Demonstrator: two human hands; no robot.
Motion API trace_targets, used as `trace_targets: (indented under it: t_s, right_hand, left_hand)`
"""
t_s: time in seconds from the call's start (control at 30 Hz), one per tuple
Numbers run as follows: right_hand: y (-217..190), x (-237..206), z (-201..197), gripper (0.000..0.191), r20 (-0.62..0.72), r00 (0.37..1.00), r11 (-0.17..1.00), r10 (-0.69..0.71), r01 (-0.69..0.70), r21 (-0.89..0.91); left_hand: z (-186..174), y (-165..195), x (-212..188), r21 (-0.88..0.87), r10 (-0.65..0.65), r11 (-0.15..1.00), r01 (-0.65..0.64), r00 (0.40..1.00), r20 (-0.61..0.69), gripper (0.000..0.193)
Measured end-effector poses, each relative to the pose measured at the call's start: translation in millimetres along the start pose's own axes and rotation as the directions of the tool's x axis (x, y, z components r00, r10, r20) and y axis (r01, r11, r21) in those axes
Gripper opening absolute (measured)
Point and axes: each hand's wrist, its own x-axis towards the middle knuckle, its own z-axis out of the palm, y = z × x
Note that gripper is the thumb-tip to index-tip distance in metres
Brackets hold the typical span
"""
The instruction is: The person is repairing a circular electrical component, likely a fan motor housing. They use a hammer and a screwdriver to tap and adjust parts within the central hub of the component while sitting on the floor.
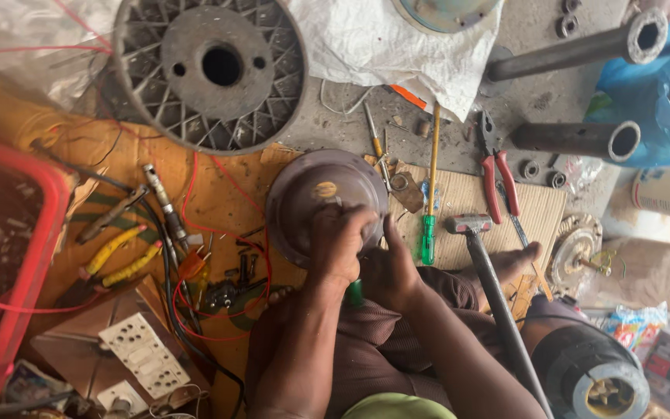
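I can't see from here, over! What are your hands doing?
Left hand and right hand both shut on round metal cover. Green handle pokes out below them. Hammer and screwdriver lie close right.

Left hand (337,244) and right hand (391,268) both gripping near edge of round brown metal cover (312,194), floor centre. Green-handled screwdriver (429,209), hammer (486,268), red pliers (496,174) to right; wire spool (211,70) at far edge.

Concrete floor (521,101): cardboard (540,206), 2 pipes (575,138), wire spool (211,70).
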Motion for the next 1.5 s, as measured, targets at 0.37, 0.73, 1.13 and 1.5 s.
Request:
trace_targets:
  t_s: [0.37, 0.73, 1.13, 1.5]
  right_hand:
    - [34, -79, 1, 0.048, 0.069, 0.879, 0.588, -0.471, 0.371, -0.719]
    - [19, -98, -6, 0.04, 0.038, 0.897, 0.196, -0.44, 0.137, -0.971]
    - [1, -98, -28, 0.046, 0.086, 0.811, 0.239, -0.578, 0.269, -0.933]
    - [-9, -114, -82, 0.037, -0.045, 0.771, 0.026, -0.635, -0.036, -0.999]
  left_hand:
    - [17, -2, -37, 0.134, 0.008, 0.991, -0.011, 1.0, 0.027, 0.026]
    - [4, 149, -39, -0.032, 0.437, 0.891, -0.452, 0.876, -0.202, 0.031]
    - [-51, 208, 34, -0.085, 0.671, 0.651, -0.754, 0.625, -0.399, 0.03]
    - [-26, 32, -18, 0.845, 0.414, -0.142, -0.515, 0.745, 0.523, 0.117]
